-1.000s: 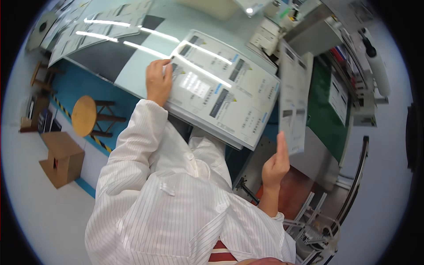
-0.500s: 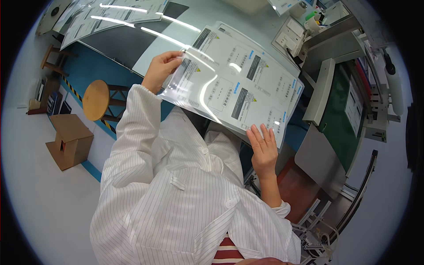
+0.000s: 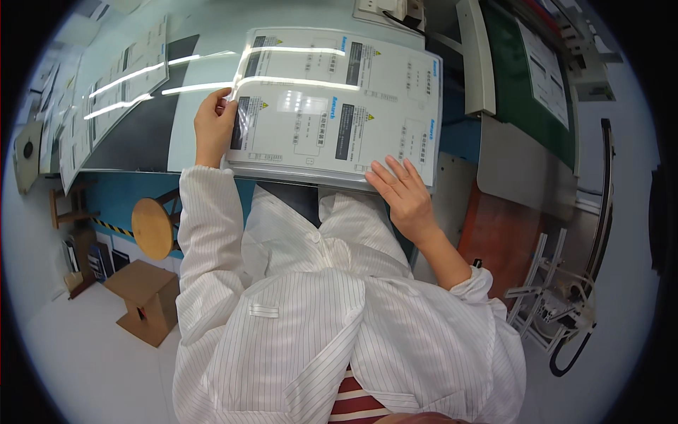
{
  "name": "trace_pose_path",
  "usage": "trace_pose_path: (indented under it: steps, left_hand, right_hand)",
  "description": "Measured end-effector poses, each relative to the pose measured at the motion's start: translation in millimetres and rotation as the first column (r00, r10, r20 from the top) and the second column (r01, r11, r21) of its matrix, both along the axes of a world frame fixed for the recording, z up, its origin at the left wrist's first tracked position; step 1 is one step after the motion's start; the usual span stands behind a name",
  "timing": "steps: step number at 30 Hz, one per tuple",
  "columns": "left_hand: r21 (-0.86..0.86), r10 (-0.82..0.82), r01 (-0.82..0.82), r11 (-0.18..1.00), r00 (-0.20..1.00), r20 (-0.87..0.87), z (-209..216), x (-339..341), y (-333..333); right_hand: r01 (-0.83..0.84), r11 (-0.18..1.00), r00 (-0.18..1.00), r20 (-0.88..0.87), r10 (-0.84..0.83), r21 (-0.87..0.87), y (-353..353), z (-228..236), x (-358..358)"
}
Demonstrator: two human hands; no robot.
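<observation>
A stack of glossy printed plastic sheets [image 3: 282, 134], white with grey blocks, yellow triangles and blue marks, lies at the table's front edge before me. My left hand [image 3: 215, 128] is closed on the left edge of the top sheet, thumb and fingers pinched there. Spread flat, the fingers of my right hand [image 3: 404, 194] rest on the near right corner of the stack. Light streaks reflect across the top sheet. How many sheets my left fingers hold is hidden.
More printed sheets [image 3: 113, 99] lie at the left on a dark mat [image 3: 134, 138]. To the right stands a machine with a green bed [image 3: 512, 78] bearing another sheet. A round wooden stool [image 3: 152, 227] and a cardboard box [image 3: 145, 297] stand on the floor at left.
The view has turned, so the stack now appears squarer to the table's front edge. My left hand still grips its left edge; my right hand stays at the near right corner.
</observation>
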State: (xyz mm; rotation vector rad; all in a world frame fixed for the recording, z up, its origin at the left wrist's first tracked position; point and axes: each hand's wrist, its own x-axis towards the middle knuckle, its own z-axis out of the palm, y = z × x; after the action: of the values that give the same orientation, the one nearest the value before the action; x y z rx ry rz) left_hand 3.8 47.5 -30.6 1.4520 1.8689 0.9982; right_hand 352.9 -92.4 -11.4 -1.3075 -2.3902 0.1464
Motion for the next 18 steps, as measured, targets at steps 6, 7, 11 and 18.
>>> trace_pose_path:
  steps: [6,7,11,18]
  left_hand:
    - [0.001,-0.064,0.064,0.998,0.990,-0.129,-1.0,3.6,-0.3]
    - [-0.006,-0.080,0.080,0.997,0.988,-0.135,-1.7,2.6,0.2]
    - [0.053,-0.075,0.080,0.995,0.994,-0.085,-7.9,5.7,1.4]
    - [0.113,-0.061,0.097,0.989,0.958,-0.282,-22.9,12.7,-2.8]
  right_hand:
    - [0.032,0.999,0.999,0.011,-0.031,-0.039,-1.7,4.9,5.3]
    - [0.030,0.999,0.999,0.014,-0.030,-0.041,-2.0,5.0,5.2]
    - [0.043,0.998,0.999,-0.005,-0.043,-0.035,-3.5,0.6,6.1]
    - [0.034,0.980,0.985,-0.160,-0.067,-0.198,5.9,14.5,33.8]
